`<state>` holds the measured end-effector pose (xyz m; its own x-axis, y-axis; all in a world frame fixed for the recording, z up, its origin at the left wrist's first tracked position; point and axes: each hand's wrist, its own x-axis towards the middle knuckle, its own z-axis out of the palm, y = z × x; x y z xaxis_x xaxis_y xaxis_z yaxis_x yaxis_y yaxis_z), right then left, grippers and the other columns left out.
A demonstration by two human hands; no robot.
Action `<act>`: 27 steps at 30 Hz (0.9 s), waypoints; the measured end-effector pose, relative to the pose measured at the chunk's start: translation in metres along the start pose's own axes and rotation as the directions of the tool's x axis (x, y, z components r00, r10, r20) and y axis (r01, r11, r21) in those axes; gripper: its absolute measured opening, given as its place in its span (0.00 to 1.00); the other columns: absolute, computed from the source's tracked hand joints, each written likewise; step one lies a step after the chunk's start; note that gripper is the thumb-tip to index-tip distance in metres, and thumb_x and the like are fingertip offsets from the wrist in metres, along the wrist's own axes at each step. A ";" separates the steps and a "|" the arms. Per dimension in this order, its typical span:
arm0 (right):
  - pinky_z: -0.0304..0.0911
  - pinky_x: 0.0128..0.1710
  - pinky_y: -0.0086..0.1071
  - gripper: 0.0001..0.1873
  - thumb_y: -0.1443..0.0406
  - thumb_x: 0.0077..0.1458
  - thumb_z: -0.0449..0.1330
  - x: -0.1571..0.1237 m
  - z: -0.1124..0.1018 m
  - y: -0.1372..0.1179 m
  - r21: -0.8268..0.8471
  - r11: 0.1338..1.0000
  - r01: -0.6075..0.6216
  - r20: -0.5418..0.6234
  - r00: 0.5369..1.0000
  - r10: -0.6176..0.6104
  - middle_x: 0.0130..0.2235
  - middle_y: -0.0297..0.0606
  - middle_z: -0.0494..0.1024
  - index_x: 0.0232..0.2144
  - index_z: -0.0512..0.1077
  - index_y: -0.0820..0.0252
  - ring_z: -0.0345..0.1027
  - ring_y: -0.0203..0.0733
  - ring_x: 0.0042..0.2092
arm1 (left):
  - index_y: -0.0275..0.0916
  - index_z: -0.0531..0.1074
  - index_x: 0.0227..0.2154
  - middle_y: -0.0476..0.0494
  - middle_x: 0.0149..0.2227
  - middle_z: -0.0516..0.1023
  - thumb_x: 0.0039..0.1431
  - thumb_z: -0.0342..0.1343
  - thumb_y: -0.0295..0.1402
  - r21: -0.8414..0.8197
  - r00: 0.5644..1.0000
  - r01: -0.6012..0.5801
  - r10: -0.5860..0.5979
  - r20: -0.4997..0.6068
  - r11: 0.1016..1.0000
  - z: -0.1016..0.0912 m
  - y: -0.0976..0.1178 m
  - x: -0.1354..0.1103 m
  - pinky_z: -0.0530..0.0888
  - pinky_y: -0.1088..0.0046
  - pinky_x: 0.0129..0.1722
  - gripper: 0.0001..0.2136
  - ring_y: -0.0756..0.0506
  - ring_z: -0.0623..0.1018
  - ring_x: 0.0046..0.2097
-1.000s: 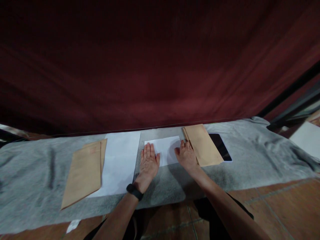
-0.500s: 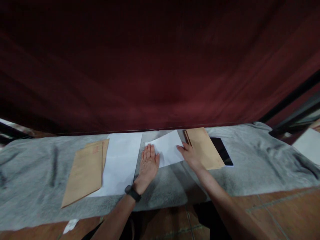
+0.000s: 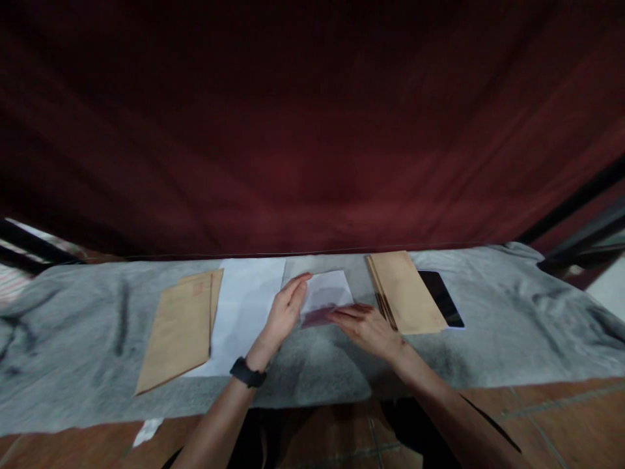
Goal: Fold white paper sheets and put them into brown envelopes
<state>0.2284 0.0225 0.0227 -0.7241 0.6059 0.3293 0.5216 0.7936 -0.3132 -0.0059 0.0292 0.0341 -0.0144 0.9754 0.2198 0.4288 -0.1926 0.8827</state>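
Note:
A small folded white sheet (image 3: 328, 291) stands partly lifted off the grey cloth (image 3: 73, 326) at the centre. My left hand (image 3: 283, 316), with a black band on its wrist, is tipped on edge with straight fingers against the sheet's left side. My right hand (image 3: 364, 326) lies at the sheet's near edge with its fingers stretched along it, touching the paper. A stack of brown envelopes (image 3: 405, 291) lies just right of my right hand. A larger white sheet (image 3: 239, 312) lies left of my left hand.
More brown envelopes (image 3: 183, 329) lie at the left, overlapping the large sheet. A dark phone or tablet (image 3: 442, 298) rests by the right stack. A dark red curtain (image 3: 312, 130) hangs behind the cloth. Brown tiled floor (image 3: 537, 423) shows below.
The small sheet lay flat under both hands, then its right side rose. Now my left hand has turned on edge and my right hand has moved to the sheet's near edge, with the paper raised.

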 end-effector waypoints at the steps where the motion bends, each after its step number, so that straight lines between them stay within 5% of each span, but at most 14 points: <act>1: 0.69 0.51 0.35 0.17 0.68 0.68 0.52 -0.002 0.002 -0.002 0.004 1.000 0.019 0.028 0.999 -0.019 0.49 0.38 0.81 0.54 0.75 0.52 0.76 0.42 0.48 | 0.38 0.73 0.55 0.40 0.58 0.76 0.69 0.44 0.47 -0.010 0.991 0.022 -0.020 0.136 1.000 0.000 0.002 -0.003 0.65 0.59 0.65 0.23 0.41 0.73 0.61; 3: 0.69 0.50 0.35 0.16 0.69 0.67 0.54 -0.007 0.004 -0.004 0.015 0.999 0.042 0.051 0.998 -0.043 0.49 0.39 0.82 0.53 0.75 0.53 0.76 0.42 0.47 | 0.40 0.71 0.58 0.41 0.60 0.74 0.68 0.48 0.47 -0.014 0.908 0.063 -0.052 0.415 0.998 0.000 0.006 -0.010 0.66 0.60 0.64 0.23 0.41 0.72 0.61; 5: 0.69 0.50 0.35 0.15 0.68 0.66 0.55 -0.010 0.002 -0.006 0.015 0.999 0.033 0.074 0.997 -0.034 0.49 0.39 0.81 0.52 0.75 0.53 0.76 0.42 0.48 | 0.42 0.68 0.62 0.42 0.64 0.70 0.64 0.53 0.46 0.004 0.771 0.058 -0.047 0.635 0.998 -0.001 0.010 -0.018 0.66 0.59 0.65 0.25 0.41 0.70 0.63; 7: 0.68 0.50 0.34 0.15 0.68 0.66 0.55 -0.011 0.000 -0.008 0.016 1.000 0.009 0.127 0.992 -0.011 0.49 0.39 0.81 0.51 0.75 0.53 0.76 0.42 0.48 | 0.46 0.62 0.65 0.44 0.67 0.64 0.59 0.60 0.45 0.015 0.660 0.003 -0.014 0.751 1.000 -0.004 0.012 -0.024 0.62 0.58 0.67 0.31 0.41 0.66 0.66; 9: 0.68 0.50 0.34 0.14 0.67 0.66 0.55 -0.012 -0.001 -0.011 0.038 0.999 -0.025 0.186 0.982 0.018 0.48 0.37 0.82 0.51 0.76 0.53 0.76 0.42 0.48 | 0.48 0.59 0.67 0.45 0.69 0.60 0.56 0.64 0.42 0.018 0.625 -0.052 0.018 0.780 0.999 -0.006 0.010 -0.029 0.60 0.57 0.68 0.37 0.41 0.63 0.68; 14: 0.66 0.55 0.35 0.16 0.62 0.65 0.56 -0.017 -0.003 -0.006 0.179 0.973 -0.146 0.287 0.954 0.091 0.53 0.36 0.80 0.53 0.76 0.51 0.73 0.43 0.54 | 0.42 0.73 0.58 0.41 0.65 0.69 0.64 0.54 0.38 0.159 0.704 -0.076 -0.060 0.708 0.984 -0.009 -0.005 -0.038 0.61 0.58 0.67 0.20 0.40 0.66 0.66; 18: 0.61 0.60 0.38 0.17 0.61 0.63 0.59 -0.025 -0.008 0.008 0.267 0.931 -0.249 0.311 0.936 0.161 0.56 0.37 0.78 0.52 0.77 0.53 0.69 0.46 0.58 | 0.40 0.77 0.52 0.42 0.54 0.80 0.68 0.48 0.41 0.204 0.743 -0.010 -0.129 0.657 0.979 -0.019 -0.007 -0.042 0.70 0.63 0.57 0.18 0.41 0.77 0.55; 21: 0.68 0.49 0.35 0.14 0.58 0.63 0.57 -0.029 -0.010 0.016 0.313 0.884 -0.347 0.347 0.908 0.234 0.45 0.38 0.83 0.43 0.80 0.56 0.76 0.46 0.47 | 0.40 0.78 0.50 0.44 0.47 0.83 0.65 0.51 0.44 0.149 0.728 0.069 -0.152 0.668 0.986 -0.028 -0.001 -0.040 0.74 0.68 0.49 0.19 0.42 0.79 0.46; 27: 0.63 0.31 0.30 0.21 0.54 0.65 0.53 -0.024 0.000 0.020 0.326 0.778 -0.537 0.339 0.835 0.434 0.28 0.35 0.80 0.33 0.81 0.60 0.73 0.42 0.32 | 0.37 0.80 0.40 0.46 0.34 0.81 0.58 0.58 0.47 0.076 0.807 0.207 -0.214 0.551 0.975 -0.030 -0.006 -0.031 0.71 0.73 0.34 0.18 0.44 0.75 0.36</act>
<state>0.2565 0.0239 0.0084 -0.5312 0.8314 -0.1633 0.6476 0.2741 -0.7110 -0.0357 -0.0027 0.0345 0.3943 0.8870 -0.2405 0.4837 0.0223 0.8750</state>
